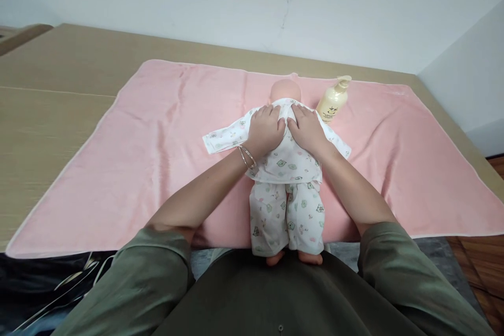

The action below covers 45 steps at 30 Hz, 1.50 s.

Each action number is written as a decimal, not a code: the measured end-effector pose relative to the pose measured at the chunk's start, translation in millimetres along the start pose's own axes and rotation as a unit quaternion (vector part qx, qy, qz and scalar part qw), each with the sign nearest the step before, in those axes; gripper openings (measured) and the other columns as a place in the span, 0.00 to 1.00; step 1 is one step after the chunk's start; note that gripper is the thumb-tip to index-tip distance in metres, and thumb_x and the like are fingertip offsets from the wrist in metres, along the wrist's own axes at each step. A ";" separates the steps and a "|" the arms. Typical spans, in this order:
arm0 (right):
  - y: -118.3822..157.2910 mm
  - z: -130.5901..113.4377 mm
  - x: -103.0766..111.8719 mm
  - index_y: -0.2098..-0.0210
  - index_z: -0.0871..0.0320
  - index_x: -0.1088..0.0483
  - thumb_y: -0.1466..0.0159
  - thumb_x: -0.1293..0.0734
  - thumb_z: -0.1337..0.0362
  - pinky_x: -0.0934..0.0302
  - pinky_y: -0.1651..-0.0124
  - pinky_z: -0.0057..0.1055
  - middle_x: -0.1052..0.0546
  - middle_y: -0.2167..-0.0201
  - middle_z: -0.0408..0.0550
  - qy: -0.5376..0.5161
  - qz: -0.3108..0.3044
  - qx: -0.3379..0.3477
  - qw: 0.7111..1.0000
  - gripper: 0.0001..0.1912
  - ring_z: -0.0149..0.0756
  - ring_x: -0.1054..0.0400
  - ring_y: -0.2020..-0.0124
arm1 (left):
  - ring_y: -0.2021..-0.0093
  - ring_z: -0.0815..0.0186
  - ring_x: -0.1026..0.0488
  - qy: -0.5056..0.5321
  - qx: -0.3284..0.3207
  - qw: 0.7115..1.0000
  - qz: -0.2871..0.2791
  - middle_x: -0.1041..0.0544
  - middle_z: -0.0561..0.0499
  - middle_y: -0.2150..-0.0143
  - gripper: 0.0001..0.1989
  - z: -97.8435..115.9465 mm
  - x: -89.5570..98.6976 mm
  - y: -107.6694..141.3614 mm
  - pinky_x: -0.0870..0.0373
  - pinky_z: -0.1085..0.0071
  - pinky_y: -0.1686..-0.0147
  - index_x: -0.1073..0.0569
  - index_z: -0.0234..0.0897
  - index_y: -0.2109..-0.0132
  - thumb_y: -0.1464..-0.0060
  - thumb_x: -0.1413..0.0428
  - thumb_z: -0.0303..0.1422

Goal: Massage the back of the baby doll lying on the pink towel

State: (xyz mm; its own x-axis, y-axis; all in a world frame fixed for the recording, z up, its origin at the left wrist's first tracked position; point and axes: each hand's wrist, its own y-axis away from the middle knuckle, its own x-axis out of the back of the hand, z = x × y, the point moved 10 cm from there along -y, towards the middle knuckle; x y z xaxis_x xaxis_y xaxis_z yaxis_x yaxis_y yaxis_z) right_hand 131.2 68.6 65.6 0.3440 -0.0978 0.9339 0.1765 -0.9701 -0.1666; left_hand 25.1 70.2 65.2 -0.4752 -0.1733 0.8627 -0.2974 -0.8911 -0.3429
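The doll (289, 176) lies under the left hand (264, 130) and right hand (310, 128), extended, unclenched fingers (268, 109) resting upon its shirt (292, 160).

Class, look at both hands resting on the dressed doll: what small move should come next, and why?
Probably slide the left hand and right hand gently down the printed shirt. Both lie flat, side by side, on its upper part, fingers toward the doll's head, and the shirt lies uncovered below them to its hem.
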 end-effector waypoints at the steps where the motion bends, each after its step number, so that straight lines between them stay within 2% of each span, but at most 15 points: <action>1: -0.1 0.3 0.0 0.27 0.68 0.39 0.26 0.45 0.61 0.54 0.23 0.63 0.36 0.26 0.67 0.002 0.002 0.000 1.000 0.31 0.57 0.43 0.24 | 0.36 0.45 0.28 -0.002 0.001 1.000 0.001 0.23 0.32 0.38 0.24 -0.2 0.0 -0.3 0.33 0.47 0.34 0.28 0.27 0.37 0.33 0.57 0.30; 8: -0.2 1.1 -3.5 0.27 0.69 0.40 0.25 0.46 0.60 0.54 0.23 0.61 0.35 0.26 0.66 0.010 0.003 0.000 1.000 0.31 0.57 0.44 0.24 | 0.38 0.45 0.27 -0.008 0.012 1.000 -0.013 0.22 0.31 0.40 0.25 0.7 1.8 -1.1 0.32 0.48 0.36 0.27 0.25 0.37 0.34 0.57 0.31; 16: -0.1 3.9 -4.0 0.27 0.68 0.39 0.24 0.47 0.60 0.54 0.22 0.58 0.36 0.26 0.65 0.009 0.010 0.000 1.000 0.31 0.54 0.44 0.23 | 0.39 0.45 0.27 0.012 -0.009 1.000 0.007 0.22 0.32 0.41 0.23 -2.7 -1.4 -3.4 0.34 0.48 0.35 0.27 0.28 0.39 0.34 0.56 0.32; 20: 0.5 3.6 -4.1 0.26 0.68 0.41 0.24 0.47 0.60 0.56 0.21 0.60 0.37 0.25 0.64 0.006 0.000 -0.004 1.000 0.32 0.54 0.45 0.23 | 0.39 0.46 0.27 0.028 -0.007 0.999 0.017 0.22 0.34 0.41 0.23 -6.1 -3.6 -3.9 0.35 0.47 0.34 0.27 0.31 0.38 0.34 0.55 0.32; 23: 4.1 -0.8 -3.1 0.26 0.70 0.42 0.24 0.48 0.60 0.54 0.22 0.61 0.37 0.26 0.66 0.013 0.000 -0.011 1.000 0.32 0.56 0.45 0.23 | 0.38 0.47 0.28 0.038 -0.008 0.999 0.019 0.22 0.35 0.40 0.23 -6.8 -3.5 -3.9 0.35 0.48 0.33 0.28 0.32 0.37 0.34 0.55 0.32; 28: 17.3 -14.8 -3.0 0.27 0.77 0.41 0.25 0.48 0.63 0.51 0.21 0.56 0.35 0.27 0.72 0.032 -0.004 -0.031 0.999 0.32 0.57 0.45 0.23 | 0.39 0.46 0.28 0.049 -0.011 0.999 0.008 0.22 0.33 0.41 0.23 -5.9 -1.4 -4.5 0.34 0.47 0.34 0.28 0.30 0.39 0.34 0.56 0.32; 30: 21.1 -19.5 -2.4 0.27 0.76 0.40 0.25 0.47 0.64 0.50 0.21 0.56 0.34 0.28 0.71 0.033 -0.001 -0.028 0.999 0.32 0.57 0.44 0.23 | 0.39 0.45 0.28 0.043 -0.009 0.999 0.004 0.22 0.32 0.42 0.22 -5.5 -1.1 -5.0 0.34 0.47 0.35 0.28 0.30 0.39 0.34 0.56 0.32; 34: 21.7 -20.9 1.2 0.28 0.73 0.38 0.26 0.47 0.65 0.47 0.23 0.58 0.33 0.29 0.69 0.024 0.008 -0.013 1.000 0.31 0.58 0.42 0.24 | 0.37 0.43 0.29 0.011 0.000 1.000 0.001 0.23 0.32 0.39 0.23 -1.8 -2.9 -3.0 0.35 0.44 0.34 0.29 0.30 0.38 0.33 0.57 0.32; 37: 17.7 -16.6 1.6 0.27 0.74 0.40 0.26 0.46 0.65 0.47 0.23 0.56 0.35 0.27 0.70 0.017 -0.018 -0.006 1.000 0.31 0.58 0.43 0.24 | 0.33 0.39 0.31 -0.027 0.008 1.000 0.006 0.26 0.27 0.36 0.24 4.0 -2.9 3.9 0.36 0.42 0.34 0.30 0.26 0.36 0.31 0.57 0.32; 41: 9.3 -8.7 2.4 0.28 0.73 0.38 0.25 0.46 0.63 0.48 0.22 0.51 0.36 0.26 0.67 -0.008 -0.052 0.014 0.999 0.30 0.56 0.44 0.23 | 0.32 0.36 0.31 -0.063 -0.021 0.998 0.019 0.27 0.23 0.35 0.24 18.5 -1.1 17.9 0.36 0.42 0.34 0.31 0.24 0.35 0.30 0.56 0.33; 45: 0.8 -3.3 2.7 0.32 0.71 0.35 0.24 0.48 0.63 0.49 0.22 0.52 0.34 0.27 0.66 -0.019 -0.041 0.039 0.998 0.28 0.55 0.44 0.24 | 0.31 0.36 0.32 -0.069 -0.043 0.997 0.012 0.29 0.22 0.32 0.25 26.9 -0.7 25.2 0.37 0.40 0.33 0.33 0.22 0.33 0.30 0.55 0.34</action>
State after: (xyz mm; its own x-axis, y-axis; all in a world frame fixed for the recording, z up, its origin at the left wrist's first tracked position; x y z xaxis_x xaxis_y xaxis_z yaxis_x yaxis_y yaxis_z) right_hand 129.2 66.9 69.1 0.3602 -0.0090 0.9328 0.2755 -0.9543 -0.1155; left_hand 40.2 36.6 65.9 -0.3667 -0.2561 0.8944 -0.3597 -0.8476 -0.3901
